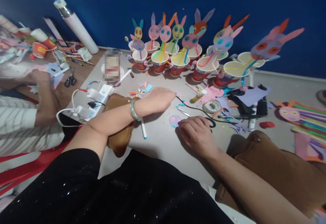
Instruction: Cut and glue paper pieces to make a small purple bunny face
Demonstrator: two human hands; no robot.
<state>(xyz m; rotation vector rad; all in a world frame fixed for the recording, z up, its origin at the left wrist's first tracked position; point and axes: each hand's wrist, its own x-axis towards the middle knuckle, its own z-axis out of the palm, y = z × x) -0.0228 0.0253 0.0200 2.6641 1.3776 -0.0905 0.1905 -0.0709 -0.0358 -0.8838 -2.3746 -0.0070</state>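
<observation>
My left hand (159,100), with a jade-coloured bangle on its wrist, is over the table with the fingers pressed together. What they pinch, if anything, is too small to make out. My right hand (198,135) is curled, its fingertips on the right edge of a purple paper disc (174,121) with pink circles. Between the hands lie scissors (183,112), their blades toward the left and handles partly behind my right hand. A black cord (193,107) runs past them. A glue stick (198,95) and a tape roll (212,106) are just beyond.
Paper cups (180,67) with rabbit-eared paper heads line the blue wall. A power strip (100,101), brown cushion (119,142) and marker (144,128) lie leftward. Paper scraps (214,93) and another cushion (275,169) are rightward. A co-worker's hands (42,79) work at far left near scissors.
</observation>
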